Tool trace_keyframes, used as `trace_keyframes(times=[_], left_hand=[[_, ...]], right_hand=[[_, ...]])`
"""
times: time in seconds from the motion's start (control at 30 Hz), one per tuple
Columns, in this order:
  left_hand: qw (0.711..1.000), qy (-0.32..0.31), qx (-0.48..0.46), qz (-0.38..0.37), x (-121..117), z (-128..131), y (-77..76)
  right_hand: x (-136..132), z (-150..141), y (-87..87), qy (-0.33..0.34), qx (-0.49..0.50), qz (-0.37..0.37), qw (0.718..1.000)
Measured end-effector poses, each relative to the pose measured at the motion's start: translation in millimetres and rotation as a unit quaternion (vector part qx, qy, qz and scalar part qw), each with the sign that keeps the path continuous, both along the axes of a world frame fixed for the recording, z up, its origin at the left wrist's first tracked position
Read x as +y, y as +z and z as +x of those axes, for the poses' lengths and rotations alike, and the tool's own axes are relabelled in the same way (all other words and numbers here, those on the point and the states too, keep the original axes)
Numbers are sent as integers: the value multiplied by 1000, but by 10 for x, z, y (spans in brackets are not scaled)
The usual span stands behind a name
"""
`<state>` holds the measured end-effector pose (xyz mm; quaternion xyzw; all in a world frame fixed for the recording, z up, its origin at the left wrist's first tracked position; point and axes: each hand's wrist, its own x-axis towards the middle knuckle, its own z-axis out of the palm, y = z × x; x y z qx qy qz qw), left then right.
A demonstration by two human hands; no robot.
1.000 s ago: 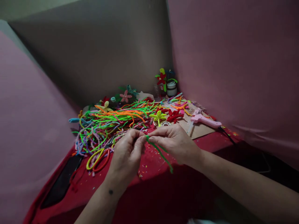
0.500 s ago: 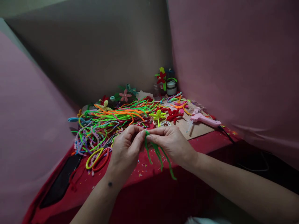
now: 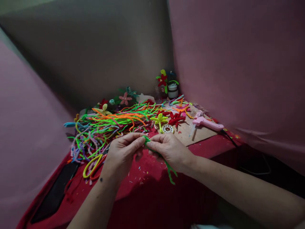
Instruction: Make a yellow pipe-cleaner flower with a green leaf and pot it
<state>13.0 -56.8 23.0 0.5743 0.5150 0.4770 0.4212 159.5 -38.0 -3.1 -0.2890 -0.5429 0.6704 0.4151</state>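
Green pipe cleaners [image 3: 170, 171] run between my two hands, and their loose ends hang below my right palm. My left hand [image 3: 126, 151] pinches the upper end between thumb and forefinger. Close beside it, my right hand [image 3: 170, 149] is closed around the same green strands, thumb on top. The fingers hide how the strands are joined. Just beyond the hands lie a yellow pipe-cleaner flower [image 3: 159, 119] and a round disc with holes [image 3: 167, 128]. Scissors with yellow and red handles [image 3: 91, 167] rest left of my left hand.
A heap of coloured pipe cleaners [image 3: 119, 122] covers the table's left and middle. A pink glue gun [image 3: 207, 123] lies on cardboard [image 3: 202, 138] at right. Red flowers [image 3: 176, 118] sit near it. A black phone-like slab [image 3: 56, 194] is at the left edge; a white jar [image 3: 172, 90] stands behind.
The green strands, spread and hanging between the hands before, are now gathered under my right hand. My left hand has shifted slightly left and down. The view has turned a little.
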Motion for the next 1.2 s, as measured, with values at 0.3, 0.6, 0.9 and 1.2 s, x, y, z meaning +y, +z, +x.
trace_keyframes(times=[0.3, 0.6, 0.9, 1.2], left_hand=[[859, 152, 328, 362, 42, -62, -120], [996, -23, -78, -42, 296, -153, -99], [976, 161, 96, 114, 354, -85, -126], [993, 21, -108, -35, 514, -212, -87]], right_hand=[[39, -170, -77, 34, -74, -59, 995], [190, -185, -106, 41, -14, -117, 992], [274, -244, -183, 58, -13, -138, 989], [395, -234, -39, 67, -53, -130, 988]])
